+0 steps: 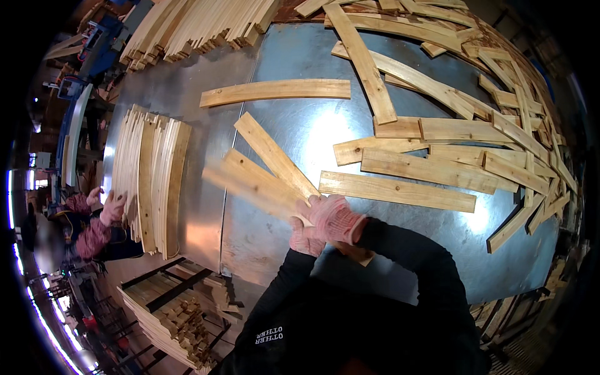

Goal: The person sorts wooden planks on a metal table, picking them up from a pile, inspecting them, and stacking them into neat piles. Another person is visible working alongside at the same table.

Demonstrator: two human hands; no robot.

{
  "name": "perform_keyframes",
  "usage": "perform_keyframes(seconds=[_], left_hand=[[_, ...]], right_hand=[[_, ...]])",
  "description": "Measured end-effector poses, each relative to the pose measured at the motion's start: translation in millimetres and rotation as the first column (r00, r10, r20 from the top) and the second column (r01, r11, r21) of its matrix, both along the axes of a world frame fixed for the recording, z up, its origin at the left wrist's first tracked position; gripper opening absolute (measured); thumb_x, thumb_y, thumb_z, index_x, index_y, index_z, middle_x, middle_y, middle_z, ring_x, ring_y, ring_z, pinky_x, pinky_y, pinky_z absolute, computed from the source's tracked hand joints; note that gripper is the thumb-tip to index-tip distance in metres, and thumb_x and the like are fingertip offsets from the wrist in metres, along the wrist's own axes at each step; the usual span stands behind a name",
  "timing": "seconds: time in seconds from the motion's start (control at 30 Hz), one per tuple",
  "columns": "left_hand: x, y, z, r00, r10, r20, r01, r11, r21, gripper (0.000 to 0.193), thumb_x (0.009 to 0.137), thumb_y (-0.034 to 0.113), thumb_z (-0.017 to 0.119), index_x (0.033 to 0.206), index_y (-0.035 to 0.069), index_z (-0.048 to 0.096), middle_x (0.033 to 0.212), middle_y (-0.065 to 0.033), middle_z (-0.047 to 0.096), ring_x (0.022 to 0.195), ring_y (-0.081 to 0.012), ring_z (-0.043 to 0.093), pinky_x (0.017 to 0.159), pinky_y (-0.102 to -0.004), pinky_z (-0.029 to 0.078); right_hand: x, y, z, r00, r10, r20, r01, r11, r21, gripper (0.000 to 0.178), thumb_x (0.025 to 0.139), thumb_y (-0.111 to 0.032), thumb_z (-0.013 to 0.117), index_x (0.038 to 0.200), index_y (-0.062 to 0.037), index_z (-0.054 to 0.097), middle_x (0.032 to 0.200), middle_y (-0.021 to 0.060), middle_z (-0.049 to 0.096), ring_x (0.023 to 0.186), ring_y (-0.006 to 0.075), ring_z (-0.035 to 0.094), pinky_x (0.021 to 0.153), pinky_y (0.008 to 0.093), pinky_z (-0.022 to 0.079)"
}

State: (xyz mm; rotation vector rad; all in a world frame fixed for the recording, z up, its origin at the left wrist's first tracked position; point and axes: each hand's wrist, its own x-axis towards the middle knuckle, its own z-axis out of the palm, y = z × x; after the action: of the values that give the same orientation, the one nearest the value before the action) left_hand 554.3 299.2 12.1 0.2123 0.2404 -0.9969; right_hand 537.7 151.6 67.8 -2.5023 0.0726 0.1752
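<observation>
My two hands, in pink-and-white knit gloves, are close together at the near side of a metal-topped table (294,69). My right hand (336,219) is closed over the near end of a wooden board (250,195), which is smeared by motion and points to the far left. Just below it, my left hand (305,240) is closed at the same end, its fingers partly hidden. Another knotted wooden board (275,153) slants toward my right hand from the upper left. Beneath my right forearm, the end of a further board (357,252) shows.
Loose boards (425,172) lie in a jumble to the right and far right. A single board (275,92) lies farther off. Stacked boards (178,187) stand at left, where a co-worker's gloved hand (113,209) touches them. More stacks fill the far left (200,28) and a rack (181,287) below.
</observation>
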Motion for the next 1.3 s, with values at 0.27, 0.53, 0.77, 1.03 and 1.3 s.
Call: perform_keyframes(seconds=[0.27, 0.53, 0.77, 1.03, 1.3], left_hand=[[-3, 20, -27, 0.957, -0.196, 0.213, 0.023, 0.785, 0.619, 0.05, 0.097, 0.025, 0.063, 0.136, -0.001, 0.046, 0.127, -0.0166, 0.058, 0.114, -0.0284, 0.059, 0.098, -0.0444, 0.049], [8, 37, -41, 0.954, -0.257, 0.156, 0.179, 0.902, 0.392, 0.091, 0.093, 0.076, 0.027, 0.145, 0.002, 0.038, 0.14, -0.016, 0.052, 0.125, -0.0323, 0.053, 0.109, -0.0479, 0.04], [4, 31, -15, 0.979, -0.185, 0.083, 0.106, 0.816, 0.569, 0.053, 0.099, 0.034, 0.056, 0.142, 0.006, 0.043, 0.137, -0.0144, 0.054, 0.125, -0.0328, 0.054, 0.107, -0.0525, 0.043], [15, 57, 24, 0.987, -0.159, 0.039, 0.092, 0.735, 0.672, 0.048, 0.096, 0.018, 0.063, 0.139, 0.005, 0.046, 0.13, -0.0142, 0.059, 0.117, -0.0303, 0.06, 0.101, -0.0462, 0.052], [-13, 109, 15, 0.98, -0.188, 0.061, 0.068, 0.612, 0.788, 0.048, 0.092, 0.017, 0.067, 0.134, 0.004, 0.048, 0.12, -0.0131, 0.063, 0.107, -0.0284, 0.065, 0.091, -0.0438, 0.056]], right_hand=[[149, -190, -55, 0.843, -0.396, 0.364, 0.536, 0.682, -0.498, 0.088, 0.077, -0.054, 0.067, 0.144, -0.0038, 0.04, 0.137, 0.0219, 0.052, 0.127, 0.0362, 0.05, 0.116, 0.0562, 0.021], [36, -50, 15, 0.879, -0.467, -0.098, 0.477, 0.87, 0.127, 0.057, 0.082, -0.047, 0.066, 0.119, -0.0049, 0.054, 0.107, 0.0188, 0.06, 0.102, 0.0347, 0.061, 0.086, 0.046, 0.049], [-130, -37, -19, 0.892, -0.328, 0.31, 0.317, 0.944, 0.087, 0.069, 0.076, -0.049, 0.07, 0.128, -0.0064, 0.056, 0.13, 0.0176, 0.057, 0.123, 0.0362, 0.053, 0.107, 0.0467, 0.04], [-135, -184, 18, 0.784, -0.523, -0.336, 0.366, 0.825, -0.43, 0.059, 0.07, -0.042, 0.077, 0.119, -0.0118, 0.06, 0.118, 0.0117, 0.062, 0.121, 0.0303, 0.053, 0.105, 0.0498, 0.037], [-170, -130, -26, 0.955, -0.284, 0.09, 0.275, 0.728, -0.627, 0.09, 0.06, -0.051, 0.083, 0.132, -0.0058, 0.052, 0.122, 0.0179, 0.055, 0.119, 0.0339, 0.05, 0.112, 0.0487, 0.028]])
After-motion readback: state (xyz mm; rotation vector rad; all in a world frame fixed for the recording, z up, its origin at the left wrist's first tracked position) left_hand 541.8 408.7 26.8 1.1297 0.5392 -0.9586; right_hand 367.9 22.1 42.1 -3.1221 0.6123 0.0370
